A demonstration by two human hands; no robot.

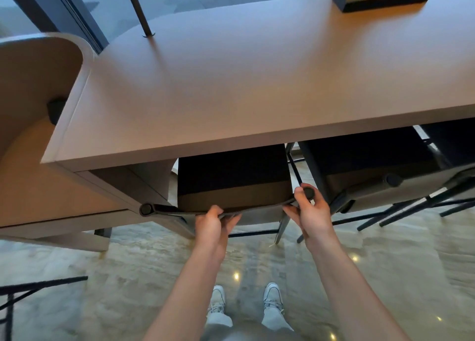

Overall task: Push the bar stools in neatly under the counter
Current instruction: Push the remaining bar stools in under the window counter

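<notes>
Hands: two; left hand (211, 226) grips the top edge of one bar stool's backrest (232, 203), right hand (309, 209) curls round that backrest's right corner.
Bar stools: two in view, seats tucked under the counter (231, 83); second stool (372, 176) just right of the held one.
Shoes: two, on the floor (102, 276) below the counter.
</notes>
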